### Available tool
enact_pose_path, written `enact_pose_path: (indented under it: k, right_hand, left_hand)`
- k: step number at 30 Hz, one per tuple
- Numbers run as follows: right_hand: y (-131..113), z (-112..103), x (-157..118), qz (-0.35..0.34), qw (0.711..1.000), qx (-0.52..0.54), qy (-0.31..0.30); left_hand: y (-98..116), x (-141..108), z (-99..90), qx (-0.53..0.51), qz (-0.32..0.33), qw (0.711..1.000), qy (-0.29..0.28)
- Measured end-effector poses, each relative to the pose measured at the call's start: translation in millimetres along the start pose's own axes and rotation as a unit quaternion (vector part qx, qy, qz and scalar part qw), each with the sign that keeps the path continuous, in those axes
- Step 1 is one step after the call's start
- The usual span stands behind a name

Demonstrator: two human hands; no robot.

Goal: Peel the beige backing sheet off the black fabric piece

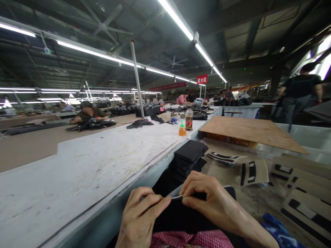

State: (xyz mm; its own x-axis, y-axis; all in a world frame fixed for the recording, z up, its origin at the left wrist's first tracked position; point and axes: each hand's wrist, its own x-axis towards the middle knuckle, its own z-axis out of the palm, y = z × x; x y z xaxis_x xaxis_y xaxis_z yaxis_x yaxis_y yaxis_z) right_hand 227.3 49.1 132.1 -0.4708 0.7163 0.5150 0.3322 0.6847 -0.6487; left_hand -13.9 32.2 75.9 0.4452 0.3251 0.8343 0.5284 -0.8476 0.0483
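A black fabric piece [181, 213] is held low, over a checked lap, its upper edge pinched by the left hand [141, 220] and the right hand [212, 203], presumably to keep it taut. Beyond lies a black stack [190, 155]; the red sign [202, 79] is too blurred to read
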Motion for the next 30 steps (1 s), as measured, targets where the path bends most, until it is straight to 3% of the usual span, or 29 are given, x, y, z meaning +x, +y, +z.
enact_pose_path:
  k: [5,12,16,23,27,30]
  right_hand:
    - [2,6,-3,-0.018,0.999,-0.035,0.006]
    - [2,2,-4,0.034,0.999,0.011,0.006]
    - [-1,1,-5,0.048,0.999,0.021,0.005]
    - [13,11,-6,0.004,0.998,-0.061,0.021]
    - [15,19,-6,-0.001,0.997,-0.069,0.019]
    - [11,20,-8,-0.01,0.998,-0.062,0.015]
  left_hand:
    - [4,-1,3.3,0.104,0.016,0.994,0.016]
    - [6,-9,21.1,0.076,0.015,0.995,0.069]
    - [4,-13,21.9,0.058,0.02,0.995,0.073]
    - [-4,-15,31.5,0.06,0.015,0.996,0.066]
    - [-1,-17,40.7,0.054,-0.065,0.994,0.064]
    - [4,-11,36.7,0.015,-0.159,0.987,0.022]
